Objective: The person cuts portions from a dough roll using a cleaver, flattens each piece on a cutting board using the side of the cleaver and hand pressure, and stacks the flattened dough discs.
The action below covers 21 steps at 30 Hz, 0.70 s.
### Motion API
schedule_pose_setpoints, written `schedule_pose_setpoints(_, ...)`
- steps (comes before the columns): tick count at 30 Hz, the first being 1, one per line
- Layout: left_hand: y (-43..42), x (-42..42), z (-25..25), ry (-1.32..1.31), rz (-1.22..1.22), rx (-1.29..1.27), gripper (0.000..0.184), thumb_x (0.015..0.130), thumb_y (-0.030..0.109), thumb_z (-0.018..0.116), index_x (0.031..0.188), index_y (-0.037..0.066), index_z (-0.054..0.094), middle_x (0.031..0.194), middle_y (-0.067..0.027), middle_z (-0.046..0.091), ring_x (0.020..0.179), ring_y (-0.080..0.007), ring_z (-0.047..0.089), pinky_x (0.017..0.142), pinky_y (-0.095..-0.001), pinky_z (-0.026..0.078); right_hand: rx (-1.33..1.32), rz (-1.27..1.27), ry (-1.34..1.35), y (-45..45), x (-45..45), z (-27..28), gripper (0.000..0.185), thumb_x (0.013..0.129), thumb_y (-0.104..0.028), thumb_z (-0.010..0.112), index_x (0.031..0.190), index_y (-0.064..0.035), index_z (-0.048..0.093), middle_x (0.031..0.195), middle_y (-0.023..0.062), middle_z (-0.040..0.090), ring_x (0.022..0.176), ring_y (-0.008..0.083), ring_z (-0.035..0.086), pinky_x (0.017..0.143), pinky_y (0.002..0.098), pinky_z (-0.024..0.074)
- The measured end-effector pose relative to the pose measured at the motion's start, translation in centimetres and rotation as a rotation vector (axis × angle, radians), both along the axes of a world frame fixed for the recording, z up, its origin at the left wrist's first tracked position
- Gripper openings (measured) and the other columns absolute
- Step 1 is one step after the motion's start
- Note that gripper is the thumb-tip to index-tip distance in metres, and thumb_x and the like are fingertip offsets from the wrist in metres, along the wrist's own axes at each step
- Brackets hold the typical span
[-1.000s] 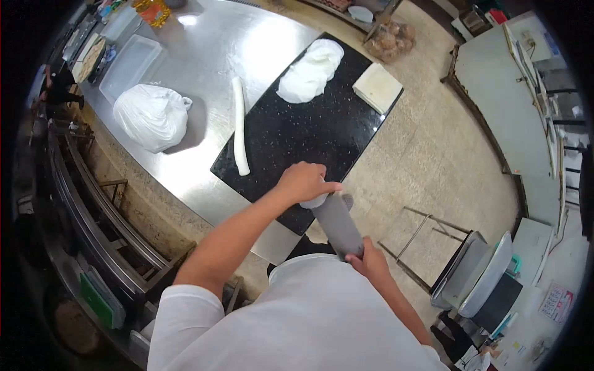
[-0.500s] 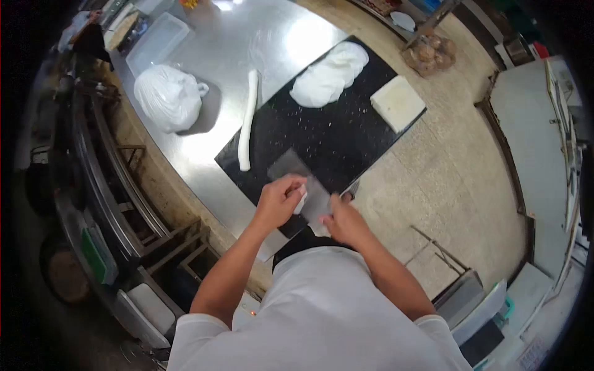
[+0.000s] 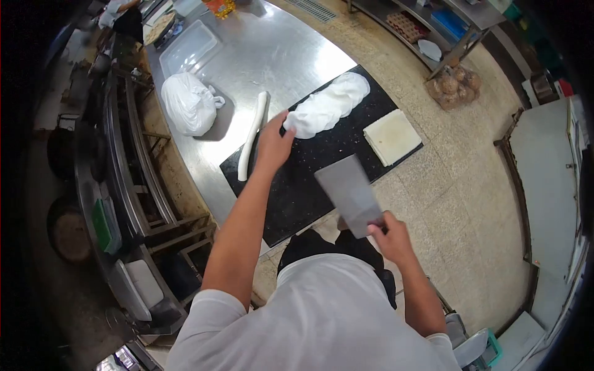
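Observation:
My left hand (image 3: 276,143) is at the near end of a row of overlapping white rounds (image 3: 331,105) on the black slab (image 3: 291,204); its fingers close on the edge of the end round. My right hand (image 3: 390,238) grips the near end of a broad grey blade (image 3: 351,193), which is held over the slab's front edge. A long white dough roll (image 3: 252,136) lies along the slab's left side. On the right of the slab sits a stack of pale square sheets (image 3: 393,137).
A tied white plastic bag (image 3: 189,104) and a clear plastic tray (image 3: 189,47) stand on the steel table (image 3: 278,38). Beyond the slab, a bag of round brown items (image 3: 453,88) hangs by a shelf. A person (image 3: 124,15) is at the far left.
My left hand has moved forward from near the blade to the white rounds. My right hand has swung the blade to the right, away from my left hand.

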<state>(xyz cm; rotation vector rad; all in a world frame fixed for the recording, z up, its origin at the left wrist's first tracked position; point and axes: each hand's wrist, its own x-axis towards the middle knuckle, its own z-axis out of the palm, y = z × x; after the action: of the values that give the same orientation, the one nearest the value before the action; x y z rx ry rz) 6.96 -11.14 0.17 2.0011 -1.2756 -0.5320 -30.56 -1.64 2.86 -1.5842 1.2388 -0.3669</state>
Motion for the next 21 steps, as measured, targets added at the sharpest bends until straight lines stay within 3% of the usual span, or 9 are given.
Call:
schedule_pose_setpoints(1, 1.8, 0.3, 0.1, -0.126, -0.076, -0.068, 0.042, 0.093, 0.018, 0.072, 0.131, 0.001, 0.064, 0.128, -0.0253, 0.066, 0.121, -0.0431, 0.062, 0.105, -0.0457, 0.048, 0.045, -0.066, -0.091, -0.8, -0.4, 0.5, 0.029, 0.097, -0.027, 0.07, 0.106, -0.0007, 0.063, 0.087, 0.0144, 0.073, 0.075, 0.0239, 0.072, 0.066, 0.0361, 0.0541)
schedule_pose_setpoints(2, 3.7, 0.6, 0.1, -0.251, -0.152, -0.135, 0.044, 0.092, 0.018, 0.074, 0.131, 0.001, 0.064, 0.131, -0.0249, 0.064, 0.122, -0.0432, 0.061, 0.107, -0.0456, 0.047, 0.049, -0.058, -0.102, -1.6, -0.4, -0.1, 0.029, 0.097, -0.027, 0.07, 0.106, -0.0007, 0.063, 0.087, 0.0144, 0.073, 0.075, 0.0239, 0.072, 0.066, 0.0361, 0.0541)
schedule_pose_setpoints(5, 10.3, 2.1, -1.1, -0.437, -0.044, -0.184, 0.043, 0.088, 0.017, 0.079, 0.125, 0.0, 0.065, 0.127, -0.0225, 0.063, 0.116, -0.0434, 0.061, 0.103, -0.0454, 0.049, 0.093, -0.377, -0.444, -4.9, 0.8, -3.6, 0.024, 0.101, -0.027, 0.066, 0.106, -0.0039, 0.061, 0.083, 0.0078, 0.067, 0.065, 0.016, 0.063, 0.06, 0.0327, 0.0514)
schedule_pose_setpoints(7, 13.7, 3.2, -1.5, -0.581, 0.238, -0.137, 0.039, 0.086, 0.018, 0.082, 0.117, 0.0, 0.066, 0.118, -0.0195, 0.061, 0.105, -0.0398, 0.061, 0.093, -0.0449, 0.051, 0.267, -0.668, -0.623, -6.9, 2.4, -6.3, 0.02, 0.103, -0.025, 0.063, 0.109, -0.0073, 0.056, 0.08, 0.0037, 0.059, 0.058, 0.0137, 0.057, 0.055, 0.0304, 0.0489)
schedule_pose_setpoints(8, 14.6, 3.8, -1.9, -0.585, 0.244, -0.131, 0.039, 0.086, 0.018, 0.082, 0.117, 0.0, 0.066, 0.118, -0.0195, 0.061, 0.105, -0.0398, 0.061, 0.093, -0.0449, 0.051, 0.274, -0.663, -0.623, -6.8, 2.6, -6.7, 0.02, 0.103, -0.025, 0.063, 0.109, -0.0073, 0.056, 0.08, 0.0037, 0.059, 0.058, 0.0137, 0.057, 0.055, 0.0304, 0.0489)
schedule_pose_setpoints(10, 15.4, 5.2, -2.9, -0.231, 0.372, -0.034, 0.037, 0.084, 0.02, 0.084, 0.108, 0.0, 0.065, 0.106, -0.0174, 0.062, 0.096, -0.0352, 0.061, 0.085, -0.0442, 0.051, 0.507, -0.862, -0.547, -7.0, 4.1, -6.2, 0.017, 0.105, -0.023, 0.059, 0.111, -0.0087, 0.053, 0.076, 0.0023, 0.056, 0.057, 0.0126, 0.055, 0.052, 0.0292, 0.0486)
schedule_pose_setpoints(12, 15.4, 6.7, -3.5, -0.199, 0.328, 0.013, 0.034, 0.085, 0.019, 0.083, 0.106, 0.0, 0.065, 0.1, -0.0159, 0.064, 0.09, -0.0326, 0.063, 0.081, -0.0432, 0.052, 0.499, -0.867, -0.539, -5.4, 5.1, -5.1, 0.014, 0.104, -0.021, 0.058, 0.111, -0.0094, 0.053, 0.076, 0.0019, 0.055, 0.056, 0.0124, 0.055, 0.051, 0.0277, 0.0486)
schedule_pose_setpoints(16, 15.7, 9.0, -4.4, -0.193, 0.186, -0.178, 0.025, 0.087, 0.014, 0.08, 0.104, 0.001, 0.066, 0.093, -0.0129, 0.065, 0.078, -0.0274, 0.063, 0.073, -0.039, 0.053, 0.41, -0.73, -0.377, -0.3, 9.1, -2.4, 0.018, 0.102, -0.018, 0.06, 0.115, -0.0071, 0.053, 0.075, 0.0017, 0.056, 0.057, 0.0126, 0.056, 0.051, 0.0302, 0.0491)
schedule_pose_setpoints(21, 16.4, 11.2, -4.5, -0.142, 0.004, -0.258, 0.021, 0.084, 0.01, 0.079, 0.102, 0.004, 0.069, 0.092, -0.0126, 0.067, 0.079, -0.0273, 0.068, 0.07, -0.0397, 0.056, -0.359, 0.183, 0.384, 4.7, 19.6, 2.3, 0.011, 0.1, -0.014, 0.057, 0.107, -0.0059, 0.055, 0.091, 0.0218, 0.067, 0.076, 0.0384, 0.071, 0.064, 0.0486, 0.0548)
